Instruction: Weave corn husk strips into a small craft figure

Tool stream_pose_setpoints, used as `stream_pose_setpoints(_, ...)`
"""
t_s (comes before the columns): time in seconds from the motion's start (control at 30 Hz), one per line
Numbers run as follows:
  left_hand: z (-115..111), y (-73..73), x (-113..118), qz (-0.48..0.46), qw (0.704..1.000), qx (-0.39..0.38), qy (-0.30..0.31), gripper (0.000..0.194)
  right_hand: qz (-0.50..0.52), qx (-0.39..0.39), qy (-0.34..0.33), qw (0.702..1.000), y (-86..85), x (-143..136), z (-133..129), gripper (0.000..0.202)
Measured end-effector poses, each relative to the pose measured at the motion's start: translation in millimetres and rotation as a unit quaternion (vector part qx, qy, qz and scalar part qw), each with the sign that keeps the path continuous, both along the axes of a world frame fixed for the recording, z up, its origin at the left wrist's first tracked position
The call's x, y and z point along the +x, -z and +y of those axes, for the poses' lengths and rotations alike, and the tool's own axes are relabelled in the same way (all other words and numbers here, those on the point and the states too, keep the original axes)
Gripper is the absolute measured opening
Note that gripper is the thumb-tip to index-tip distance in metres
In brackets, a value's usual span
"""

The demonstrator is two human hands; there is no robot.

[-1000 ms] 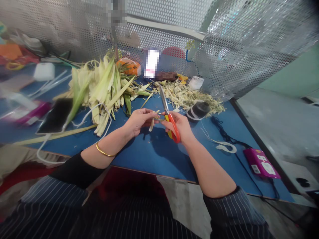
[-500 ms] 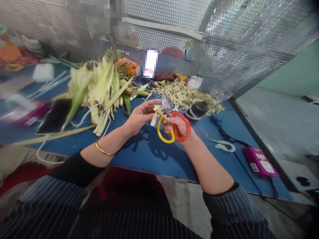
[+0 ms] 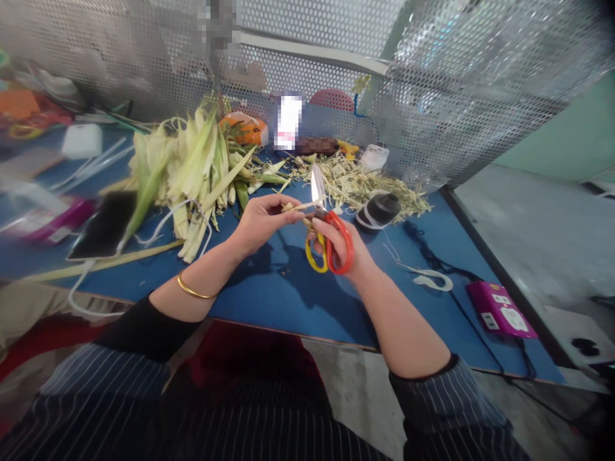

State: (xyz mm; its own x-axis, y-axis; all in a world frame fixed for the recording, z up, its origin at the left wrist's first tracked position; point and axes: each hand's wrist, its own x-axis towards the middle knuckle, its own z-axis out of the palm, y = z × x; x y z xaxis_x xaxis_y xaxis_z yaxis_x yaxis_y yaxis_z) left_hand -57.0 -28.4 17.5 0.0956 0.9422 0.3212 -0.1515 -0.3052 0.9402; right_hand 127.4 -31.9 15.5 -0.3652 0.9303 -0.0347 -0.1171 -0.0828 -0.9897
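My left hand (image 3: 262, 224) pinches a small piece of pale corn husk (image 3: 307, 205) between thumb and fingers. One strip of it reaches right, across the scissor blades. In my right hand (image 3: 355, 253) is a pair of scissors (image 3: 340, 243) with one red and one yellow handle loop, its blades pointing up and away from me. My right fingertips also lie close to the husk's lower end; whether they grip it I cannot tell. Both hands are held together above the blue table (image 3: 288, 301).
Corn husks (image 3: 187, 173) lie in a big pile at the left. Shredded husk scraps (image 3: 346, 176) spread along the back, beside a black thread spool (image 3: 378, 211). A dark phone (image 3: 103, 224) with a white cable lies left. A purple power strip (image 3: 501, 309) sits right. A perforated screen (image 3: 312, 64) stands behind.
The scissors have shifted slightly left and turned, their handle loops now overlapping more. The husk's loose strip, which hung down before, now points right. My left hand has moved a little left.
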Motion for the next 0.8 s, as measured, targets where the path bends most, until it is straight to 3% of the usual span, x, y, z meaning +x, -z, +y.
stream_pose_setpoints(0.1,3,-1.6,-7,-0.026,0.996,-0.087,-0.016,0.026,-0.128,0.109,0.048,0.985,-4.5,6,3,0.042)
stream_pose_setpoints(0.23,9,-0.9,-17,-0.072,0.980,-0.183,-0.004,0.024,-0.265,0.213,0.049,0.939,-13.0,24,11,0.048)
stream_pose_setpoints(0.47,10,-2.6,-19,-0.107,0.973,-0.201,-0.032,0.015,-0.396,0.220,-0.038,0.891,-24.7,46,13,0.056)
stream_pose_setpoints(0.63,8,-2.3,-17,-0.095,0.976,-0.195,-0.019,0.012,-0.437,0.231,-0.036,0.869,-21.1,38,10,0.058)
stream_pose_setpoints(0.8,8,-1.5,-16,-0.072,0.979,-0.191,-0.017,0.009,-0.438,0.234,-0.041,0.867,-18.1,33,9,0.054)
